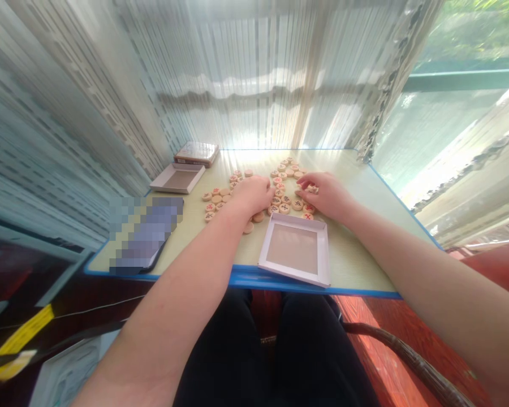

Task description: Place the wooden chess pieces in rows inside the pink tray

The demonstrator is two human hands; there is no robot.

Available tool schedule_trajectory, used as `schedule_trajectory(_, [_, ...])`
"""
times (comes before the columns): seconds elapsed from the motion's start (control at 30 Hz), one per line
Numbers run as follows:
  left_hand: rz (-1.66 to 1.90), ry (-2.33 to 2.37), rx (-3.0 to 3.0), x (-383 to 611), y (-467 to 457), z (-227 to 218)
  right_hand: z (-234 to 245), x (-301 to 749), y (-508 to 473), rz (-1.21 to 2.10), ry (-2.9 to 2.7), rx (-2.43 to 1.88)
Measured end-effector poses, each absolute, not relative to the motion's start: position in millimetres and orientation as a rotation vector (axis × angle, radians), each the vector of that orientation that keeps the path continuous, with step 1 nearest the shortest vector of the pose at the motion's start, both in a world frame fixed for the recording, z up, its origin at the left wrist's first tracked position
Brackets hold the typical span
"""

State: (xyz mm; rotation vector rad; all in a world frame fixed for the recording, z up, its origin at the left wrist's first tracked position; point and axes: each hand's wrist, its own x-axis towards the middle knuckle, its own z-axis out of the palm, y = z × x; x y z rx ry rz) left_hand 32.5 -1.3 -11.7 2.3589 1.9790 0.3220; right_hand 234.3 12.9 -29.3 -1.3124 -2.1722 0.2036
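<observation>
Round wooden Chinese chess pieces (284, 208) with red or dark characters lie in loose groups on the table; some show blank faces. My left hand (254, 195) is over the middle of them, its fingers curled down and pressed together. Its fingertips are mostly hidden, so whatever they hold does not show. To the right, my right hand (326, 195) reaches in with thumb and fingers apart. Several pieces lie under and beside its fingertips, none visibly gripped. Just in front of the pieces sits a shallow white box tray (323, 249), with nothing in it.
A pale table (365, 243) with a blue edge carries everything. At its left stand another shallow box part (155, 186), a flat box (197, 152) behind it, and a phone-like device (148, 234), blurred out. Curtains (246, 73) hang close behind the table.
</observation>
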Motion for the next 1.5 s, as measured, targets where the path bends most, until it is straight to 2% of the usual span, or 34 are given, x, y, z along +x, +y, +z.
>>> schedule_trajectory(0.3, [0.328,1.971,2.367,33.1,-1.8,-9.7,-27.1,234.0,10.1,0.168,-2.360,-1.107])
schedule_trajectory(0.53, [0.361,1.977,2.339,32.9,-1.0,-10.0,-36.1,253.3,33.9,0.040,-2.059,-1.480])
schedule_trajectory(0.63, [0.427,2.097,2.302,29.6,1.1,-7.9,-40.6,259.3,44.4,0.149,-2.017,-1.622])
schedule_trajectory(0.77, [0.436,2.454,1.934,19.0,8.8,-8.6,-36.1,255.9,41.2,0.272,-1.988,-1.668])
schedule_trajectory(0.9, [0.327,2.443,1.699,12.0,16.0,-15.6,-30.4,249.4,32.7,0.272,-2.083,-1.625])
schedule_trajectory(1.2, [0.333,2.272,1.985,12.3,23.2,-26.5,-30.3,249.6,29.5,0.288,-2.203,-1.414])
schedule_trajectory(1.5, [0.267,2.223,2.102,8.8,24.3,-27.2,-27.7,247.2,25.7,0.276,-2.235,-1.393])
